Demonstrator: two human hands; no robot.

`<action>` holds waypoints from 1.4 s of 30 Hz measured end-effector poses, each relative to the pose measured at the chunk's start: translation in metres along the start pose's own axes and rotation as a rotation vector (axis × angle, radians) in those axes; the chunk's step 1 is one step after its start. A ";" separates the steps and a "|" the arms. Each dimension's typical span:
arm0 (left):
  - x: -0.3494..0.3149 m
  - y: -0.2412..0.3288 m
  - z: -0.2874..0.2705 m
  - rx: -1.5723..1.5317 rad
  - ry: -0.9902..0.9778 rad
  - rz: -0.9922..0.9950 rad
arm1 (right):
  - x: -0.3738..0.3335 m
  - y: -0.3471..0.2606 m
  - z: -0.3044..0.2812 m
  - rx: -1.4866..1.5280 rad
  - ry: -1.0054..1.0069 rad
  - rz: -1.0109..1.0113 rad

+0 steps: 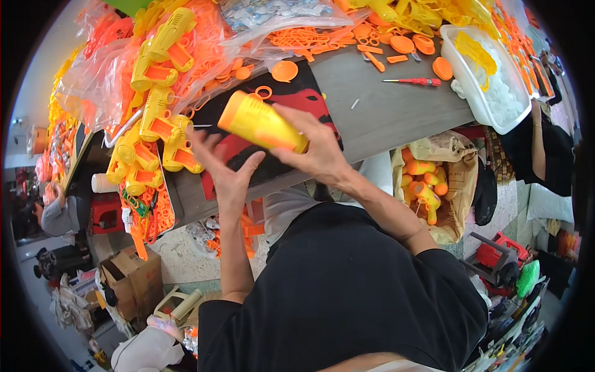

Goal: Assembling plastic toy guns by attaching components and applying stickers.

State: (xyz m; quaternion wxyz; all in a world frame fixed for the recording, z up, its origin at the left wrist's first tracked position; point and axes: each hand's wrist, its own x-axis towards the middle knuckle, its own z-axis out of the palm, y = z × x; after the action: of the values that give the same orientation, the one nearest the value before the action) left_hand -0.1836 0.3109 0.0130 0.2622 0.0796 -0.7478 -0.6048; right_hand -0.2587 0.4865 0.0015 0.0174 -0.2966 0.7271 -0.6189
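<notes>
Above the table's front edge, my right hand (pixel 319 152) is wrapped around a yellow plastic cylinder (pixel 260 124) with an orange rim, tilted with the rim toward the upper left. My left hand (pixel 226 177) is just left of it, thumb and fingers apart, holding nothing. Beneath them lies a black and red mat (pixel 297 87). Left of my left hand are several yellow plastic toy bodies (pixel 181 152) with orange parts, heaped on one another. An orange ring (pixel 264 92) and an orange round cap (pixel 284 71) lie beyond the cylinder.
A red screwdriver (pixel 414 81) lies on the grey table (pixel 372 118). At the right stands a white bin (pixel 489 93) of whitish pieces. Below it, a paper sack (pixel 455 180) holds yellow-orange toys. Clear bags (pixel 99 87) and loose orange parts (pixel 304 40) cover the table's far side.
</notes>
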 end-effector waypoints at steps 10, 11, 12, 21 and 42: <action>0.015 0.000 -0.008 0.551 -0.107 0.308 | 0.090 0.064 -0.045 -0.624 0.081 -0.181; 0.012 -0.006 -0.006 0.215 -0.072 0.038 | 0.097 0.079 -0.038 -0.621 0.079 -0.186; 0.014 -0.012 -0.001 0.222 -0.075 0.178 | 0.101 0.090 -0.033 -0.779 0.033 -0.269; 0.009 -0.013 -0.008 -0.031 -0.118 -0.060 | 0.105 0.088 -0.043 0.131 -0.142 0.240; 0.007 -0.013 0.004 -0.038 -0.156 -0.041 | 0.027 0.053 -0.193 -0.642 0.363 0.202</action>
State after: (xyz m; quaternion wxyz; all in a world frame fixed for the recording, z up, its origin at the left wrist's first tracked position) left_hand -0.1940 0.3078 0.0020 0.1924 0.0426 -0.7526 -0.6283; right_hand -0.3780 0.6489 0.0072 -0.1443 -0.0994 0.9008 -0.3973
